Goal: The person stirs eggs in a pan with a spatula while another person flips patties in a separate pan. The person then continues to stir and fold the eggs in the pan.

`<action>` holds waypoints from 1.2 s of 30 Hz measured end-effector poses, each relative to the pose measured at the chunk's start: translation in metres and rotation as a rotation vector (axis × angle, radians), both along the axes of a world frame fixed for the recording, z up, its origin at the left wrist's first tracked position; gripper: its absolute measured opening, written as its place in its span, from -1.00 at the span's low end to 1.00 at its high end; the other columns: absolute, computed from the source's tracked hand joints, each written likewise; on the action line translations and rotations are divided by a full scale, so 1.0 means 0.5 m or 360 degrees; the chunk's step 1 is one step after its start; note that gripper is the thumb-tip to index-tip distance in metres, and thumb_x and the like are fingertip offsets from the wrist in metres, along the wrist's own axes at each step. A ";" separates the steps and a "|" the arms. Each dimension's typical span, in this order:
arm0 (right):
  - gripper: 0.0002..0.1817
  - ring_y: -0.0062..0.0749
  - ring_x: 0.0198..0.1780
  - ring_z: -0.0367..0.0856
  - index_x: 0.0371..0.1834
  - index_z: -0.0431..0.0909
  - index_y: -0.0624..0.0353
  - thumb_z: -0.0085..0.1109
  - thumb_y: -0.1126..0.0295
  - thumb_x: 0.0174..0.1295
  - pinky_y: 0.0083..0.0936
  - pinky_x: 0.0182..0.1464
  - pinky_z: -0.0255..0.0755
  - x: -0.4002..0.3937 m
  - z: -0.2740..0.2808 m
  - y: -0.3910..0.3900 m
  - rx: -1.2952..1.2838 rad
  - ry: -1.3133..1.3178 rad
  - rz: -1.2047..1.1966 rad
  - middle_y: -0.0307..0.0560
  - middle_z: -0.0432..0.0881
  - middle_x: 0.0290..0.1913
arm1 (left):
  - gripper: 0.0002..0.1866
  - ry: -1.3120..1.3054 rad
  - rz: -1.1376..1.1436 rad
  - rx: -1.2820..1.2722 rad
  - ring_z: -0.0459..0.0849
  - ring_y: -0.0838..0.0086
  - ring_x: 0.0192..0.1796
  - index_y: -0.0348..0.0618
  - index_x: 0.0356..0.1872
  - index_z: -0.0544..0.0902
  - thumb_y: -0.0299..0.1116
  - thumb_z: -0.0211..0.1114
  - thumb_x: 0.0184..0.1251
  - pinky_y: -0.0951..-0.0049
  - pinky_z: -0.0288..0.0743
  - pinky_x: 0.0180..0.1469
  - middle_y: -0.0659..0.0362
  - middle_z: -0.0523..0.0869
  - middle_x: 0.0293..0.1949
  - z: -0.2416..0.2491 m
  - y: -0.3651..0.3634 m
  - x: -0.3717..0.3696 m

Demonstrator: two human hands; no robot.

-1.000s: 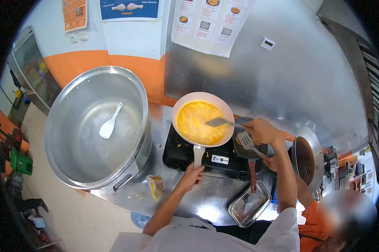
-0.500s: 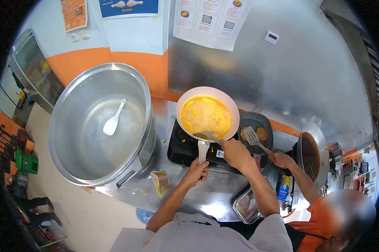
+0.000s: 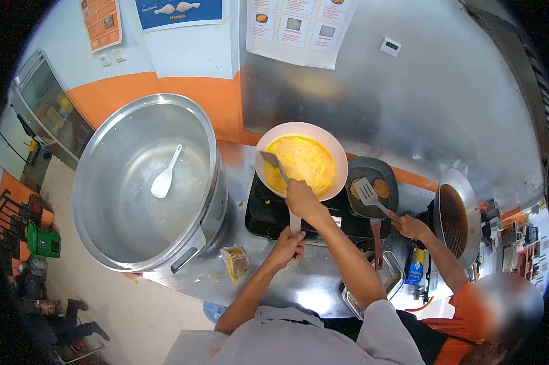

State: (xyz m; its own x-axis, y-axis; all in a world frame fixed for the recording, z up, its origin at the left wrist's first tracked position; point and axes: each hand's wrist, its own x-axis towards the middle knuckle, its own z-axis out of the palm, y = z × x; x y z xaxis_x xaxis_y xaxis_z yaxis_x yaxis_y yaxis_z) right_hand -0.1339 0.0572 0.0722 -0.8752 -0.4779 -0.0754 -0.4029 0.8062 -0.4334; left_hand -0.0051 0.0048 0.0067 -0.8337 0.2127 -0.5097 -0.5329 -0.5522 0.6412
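Observation:
A light pink frying pan (image 3: 335, 145) sits on the black stove (image 3: 265, 213), holding a round of yellow egg (image 3: 305, 161). My left hand (image 3: 286, 248) is wrapped around the pan's pale handle, close to the counter's front. In my right hand (image 3: 305, 199) is a grey spatula (image 3: 271, 160), its blade at the left edge of the egg, against the pan's inner wall. My right forearm crosses over the stove, and the hand covers part of the pan handle.
A huge metal pot (image 3: 143, 176) with a white rice paddle (image 3: 165, 179) stands at left. A torn packet (image 3: 235, 263) lies nearby. Right, a co-worker's hand (image 3: 410, 226) holds a slotted turner (image 3: 367, 191) over patties in a small dark pan (image 3: 381, 167); a wok (image 3: 457, 213) stands beyond.
My right hand has moved left and up, taking the spatula from the pan's front edge to the egg's left side. My left hand keeps its hold on the handle.

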 end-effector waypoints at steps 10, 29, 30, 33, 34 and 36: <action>-0.82 0.16 -0.16 0.69 -0.32 0.63 0.38 0.08 0.48 0.15 -0.14 -0.09 0.59 -0.082 -0.007 -0.119 0.0033 0.0013 -0.0322 0.37 0.66 -0.25 | -0.80 0.0072 -0.0018 0.0029 0.29 0.65 -0.60 -0.08 -0.22 0.24 -0.38 0.13 0.42 0.53 0.27 -0.64 0.27 0.33 -0.51 -0.027 -0.002 -0.005; -0.60 -0.21 -0.61 0.65 -0.47 0.58 0.42 -0.06 0.27 0.32 -0.31 -0.53 0.50 -0.183 0.095 0.173 0.0081 -0.0422 -0.0339 0.13 0.62 -0.61 | -0.84 0.0040 0.0025 0.0094 0.31 0.68 -0.61 -0.05 -0.21 0.29 -0.37 0.13 0.40 0.55 0.27 -0.63 0.29 0.37 -0.51 -0.014 -0.003 -0.002; -0.48 -0.29 -0.68 0.61 -0.55 0.56 0.42 -0.06 0.14 0.38 -0.33 -0.62 0.44 -0.170 0.097 0.195 -0.0038 -0.0421 -0.0397 0.06 0.57 -0.70 | -0.84 0.0014 0.0041 0.0109 0.31 0.68 -0.62 -0.06 -0.22 0.29 -0.37 0.13 0.40 0.55 0.27 -0.63 0.29 0.37 -0.51 -0.016 0.000 0.000; -0.50 -0.28 -0.68 0.61 -0.52 0.58 0.40 -0.03 0.13 0.37 -0.33 -0.55 0.48 -0.127 0.139 0.228 0.0121 -0.0276 -0.0303 0.08 0.60 -0.67 | -0.85 0.0064 0.0026 0.0140 0.31 0.67 -0.62 -0.08 -0.23 0.30 -0.38 0.13 0.39 0.55 0.27 -0.64 0.28 0.38 -0.52 -0.030 0.000 -0.002; -0.50 -0.28 -0.68 0.61 -0.52 0.58 0.40 -0.03 0.13 0.37 -0.33 -0.55 0.48 -0.119 0.147 0.235 0.0129 -0.0270 -0.0305 0.08 0.60 -0.67 | -0.85 0.0069 0.0025 0.0148 0.31 0.67 -0.62 -0.08 -0.23 0.30 -0.38 0.13 0.39 0.55 0.27 -0.64 0.28 0.38 -0.52 -0.029 0.000 -0.001; -0.55 -0.18 -0.63 0.64 -0.49 0.60 0.39 0.02 0.16 0.34 -0.29 -0.47 0.51 -0.108 0.159 0.244 0.0365 -0.0085 -0.0270 0.11 0.61 -0.65 | -0.85 0.0067 0.0061 0.0157 0.32 0.67 -0.62 -0.10 -0.23 0.31 -0.40 0.12 0.38 0.55 0.27 -0.65 0.27 0.39 -0.52 -0.026 0.001 -0.001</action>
State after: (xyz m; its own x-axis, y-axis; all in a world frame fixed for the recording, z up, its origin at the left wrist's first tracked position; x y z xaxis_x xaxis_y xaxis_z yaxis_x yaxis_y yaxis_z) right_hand -0.1880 0.1794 0.1518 -0.9329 -0.2902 -0.2131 -0.2354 0.9395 -0.2490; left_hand -0.0053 0.0052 -0.0063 -0.8626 0.2275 -0.4519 -0.4836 -0.6334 0.6041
